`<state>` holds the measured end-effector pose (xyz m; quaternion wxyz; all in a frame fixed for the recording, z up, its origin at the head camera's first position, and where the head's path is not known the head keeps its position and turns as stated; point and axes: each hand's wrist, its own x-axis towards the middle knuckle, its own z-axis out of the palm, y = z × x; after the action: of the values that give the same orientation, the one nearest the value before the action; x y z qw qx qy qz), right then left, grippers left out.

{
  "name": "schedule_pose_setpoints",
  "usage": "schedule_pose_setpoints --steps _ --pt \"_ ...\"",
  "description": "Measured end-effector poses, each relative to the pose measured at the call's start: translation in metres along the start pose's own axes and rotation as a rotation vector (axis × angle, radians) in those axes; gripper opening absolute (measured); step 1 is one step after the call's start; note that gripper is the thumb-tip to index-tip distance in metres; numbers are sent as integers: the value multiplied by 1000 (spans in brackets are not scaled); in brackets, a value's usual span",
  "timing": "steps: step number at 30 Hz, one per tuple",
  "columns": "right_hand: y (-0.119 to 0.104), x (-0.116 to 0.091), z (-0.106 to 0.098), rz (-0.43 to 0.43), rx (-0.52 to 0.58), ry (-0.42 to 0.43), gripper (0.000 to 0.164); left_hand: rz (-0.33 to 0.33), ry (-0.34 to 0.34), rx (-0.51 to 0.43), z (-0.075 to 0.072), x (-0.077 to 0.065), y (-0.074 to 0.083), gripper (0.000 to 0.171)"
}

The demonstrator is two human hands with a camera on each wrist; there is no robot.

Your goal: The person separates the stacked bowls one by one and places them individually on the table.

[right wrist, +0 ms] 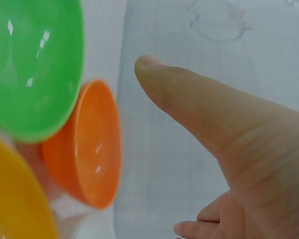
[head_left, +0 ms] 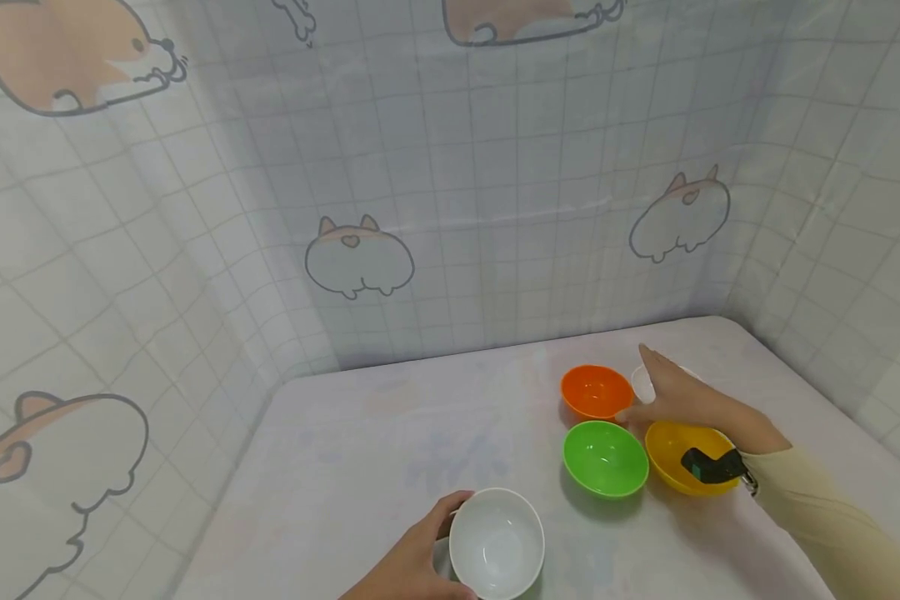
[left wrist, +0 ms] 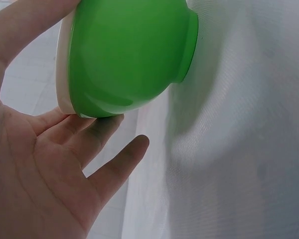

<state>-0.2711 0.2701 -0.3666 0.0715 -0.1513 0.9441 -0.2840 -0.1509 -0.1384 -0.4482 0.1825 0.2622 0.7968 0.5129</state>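
Note:
My left hand (head_left: 427, 550) holds a bowl (head_left: 497, 546) by its side, near the front of the table. This bowl is white inside; in the left wrist view its outside (left wrist: 129, 55) is green with a pale rim. My right hand (head_left: 678, 396) is over a white bowl (head_left: 642, 385) at the back right, hiding much of it, with the thumb spread from the fingers. Around that hand are an orange bowl (head_left: 596, 392), a green bowl (head_left: 605, 458) and a yellow bowl (head_left: 671, 467), partly covered by the right wrist.
A pale cloth covers the table (head_left: 345, 450). Behind it and along both sides hang gridded curtains (head_left: 487, 200) with cartoon dog prints. A dark wrist device (head_left: 712, 465) and a beige sleeve (head_left: 817, 508) are on the right arm.

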Motion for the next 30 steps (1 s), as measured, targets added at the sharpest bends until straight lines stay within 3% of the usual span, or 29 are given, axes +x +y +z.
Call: schedule_pose_setpoints --steps 6,14,21,30 --pt "-21 -5 8 -101 29 8 116 31 17 34 0 1 -1 93" --pt "-48 -18 26 -212 105 9 114 19 11 23 0 1 -2 93" --pt "-67 -23 44 -194 54 19 114 37 12 47 0 0 -3 92" --pt "-80 -30 68 -297 92 35 108 40 13 35 1 0 -3 92"
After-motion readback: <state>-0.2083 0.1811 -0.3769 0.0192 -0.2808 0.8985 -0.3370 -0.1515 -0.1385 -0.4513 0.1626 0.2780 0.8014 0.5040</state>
